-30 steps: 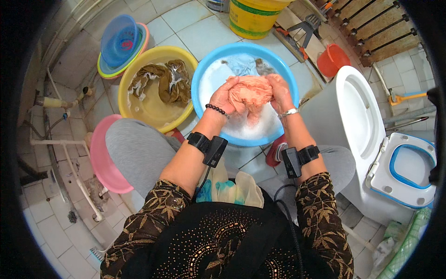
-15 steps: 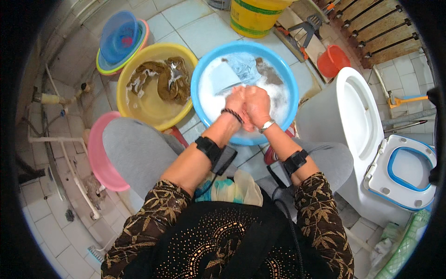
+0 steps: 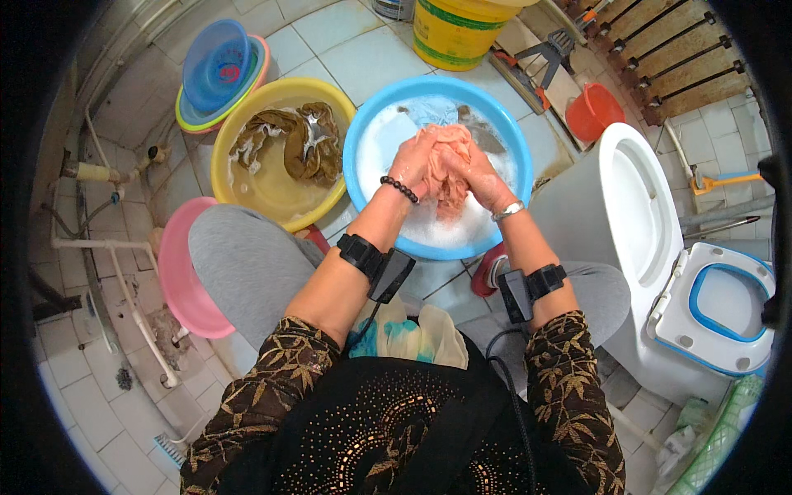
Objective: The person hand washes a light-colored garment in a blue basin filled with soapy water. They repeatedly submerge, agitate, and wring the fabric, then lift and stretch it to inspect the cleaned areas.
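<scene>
A wet peach-pink cloth [image 3: 450, 198] is bunched between my two hands over the blue basin [image 3: 522, 169]. My left hand [image 3: 410, 162] closes on its left side, and my right hand [image 3: 485, 178] grips it from the right with the thumb across the front. White suds [image 3: 379, 177] fill the basin around the cloth's hanging lower end. Behind my hands, a light blue cloth [image 3: 431, 109] lies in the soapy water, with dark grey fabric [image 3: 487, 136] beside it. What part of the cloth lies inside my palms is hidden.
Left of the blue basin, a yellow basin [image 3: 221, 183] holds brown cloth [image 3: 290, 157] in cloudy water. Stacked basins [image 3: 216, 66] and a pink basin [image 3: 186, 272] stand farther left. A white toilet [image 3: 577, 198], red bucket [image 3: 594, 111] and yellow bucket [image 3: 454, 37] surround the right and far sides.
My hands were pressed together low over the suds with the cloth mostly hidden. They have spread apart slightly, and the bunched peach-pink cloth now shows between them.
</scene>
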A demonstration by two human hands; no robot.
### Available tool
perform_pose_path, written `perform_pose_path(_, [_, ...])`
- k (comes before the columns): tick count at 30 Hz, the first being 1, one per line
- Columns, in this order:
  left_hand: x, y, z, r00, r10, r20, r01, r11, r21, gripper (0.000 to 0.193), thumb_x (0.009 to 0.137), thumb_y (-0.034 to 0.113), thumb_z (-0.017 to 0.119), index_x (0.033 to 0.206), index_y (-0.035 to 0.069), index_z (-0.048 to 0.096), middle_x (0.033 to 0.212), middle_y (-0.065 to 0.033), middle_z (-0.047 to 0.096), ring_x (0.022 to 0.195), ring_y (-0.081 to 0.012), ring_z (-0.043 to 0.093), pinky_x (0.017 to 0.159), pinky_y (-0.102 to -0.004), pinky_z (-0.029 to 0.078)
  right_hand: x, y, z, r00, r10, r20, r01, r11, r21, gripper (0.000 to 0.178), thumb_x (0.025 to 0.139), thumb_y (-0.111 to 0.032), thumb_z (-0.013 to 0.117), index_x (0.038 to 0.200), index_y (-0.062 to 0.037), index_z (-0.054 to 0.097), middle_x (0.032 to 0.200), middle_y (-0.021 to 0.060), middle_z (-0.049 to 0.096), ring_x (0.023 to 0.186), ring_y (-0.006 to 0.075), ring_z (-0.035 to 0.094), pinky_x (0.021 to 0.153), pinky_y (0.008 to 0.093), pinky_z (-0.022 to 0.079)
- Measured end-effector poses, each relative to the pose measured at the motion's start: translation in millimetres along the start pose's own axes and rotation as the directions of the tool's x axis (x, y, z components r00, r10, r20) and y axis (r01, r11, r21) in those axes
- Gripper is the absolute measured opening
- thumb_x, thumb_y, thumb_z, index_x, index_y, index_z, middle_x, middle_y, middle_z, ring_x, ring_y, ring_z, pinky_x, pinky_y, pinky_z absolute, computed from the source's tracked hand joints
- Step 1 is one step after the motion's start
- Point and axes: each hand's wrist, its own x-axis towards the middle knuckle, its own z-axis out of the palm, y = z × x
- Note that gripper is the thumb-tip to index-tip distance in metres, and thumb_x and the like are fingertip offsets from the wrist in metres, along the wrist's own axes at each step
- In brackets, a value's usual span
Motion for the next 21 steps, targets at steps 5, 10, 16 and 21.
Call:
perform_pose_path(5, [-2, 15, -6, 0.999, -0.044, 0.020, 0.044, 0.998, 0.043, 0.028, 0.096, 0.024, 0.042, 0.109, -0.001, 0.050, 0.102, -0.0126, 0.059, 0.090, -0.0208, 0.061, 0.075, -0.0326, 0.054, -11, 1, 8, 0.996, 0.000, -0.088, 0.005, 0.998, 0.060, 0.055, 0.075, -0.004, 0.067, 0.124, -0.0001, 0.045, 0.117, 0.0109, 0.053, 0.106, 0.0173, 0.053, 0.090, 0.0294, 0.045])
perform_pose_path(10, [-5, 24, -25, 0.973, -0.217, -0.073, 0.222, 0.973, 0.071, 0.032, 0.095, 0.029, 0.045, 0.109, 0.002, 0.052, 0.092, -0.0083, 0.063, 0.069, -0.0114, 0.061, 0.048, -0.0209, 0.049, -7, -28, -7, 0.977, -0.017, -0.213, 0.049, 0.987, 0.150, 0.033, 0.076, -0.001, 0.062, 0.108, 0.0000, 0.054, 0.103, 0.0088, 0.060, 0.090, 0.0155, 0.058, 0.078, 0.0275, 0.049])
perform_pose_path(16, [-8, -12, -25, 0.955, -0.295, 0.021, 0.292, 0.933, -0.212, 0.033, 0.094, 0.036, 0.046, 0.096, 0.004, 0.055, 0.082, -0.0068, 0.062, 0.062, -0.0143, 0.058, 0.045, -0.0238, 0.045, -23, -23, 63, 0.905, -0.404, -0.134, 0.120, 0.544, -0.831, 0.017, 0.081, -0.021, 0.057, 0.083, -0.0051, 0.064, 0.087, 0.0114, 0.064, 0.082, 0.0224, 0.063, 0.072, 0.0323, 0.049])
perform_pose_path(21, [-6, -53, -17, 0.908, -0.411, -0.080, 0.366, 0.872, -0.326, 0.026, 0.092, 0.030, 0.051, 0.078, 0.007, 0.054, 0.072, -0.0059, 0.059, 0.065, -0.0187, 0.058, 0.056, -0.0300, 0.049, -19, -11, 61, 0.894, -0.174, -0.413, -0.276, 0.513, -0.813, 0.023, 0.079, -0.025, 0.052, 0.078, -0.0062, 0.065, 0.076, 0.0188, 0.063, 0.074, 0.0337, 0.062, 0.066, 0.0398, 0.049])
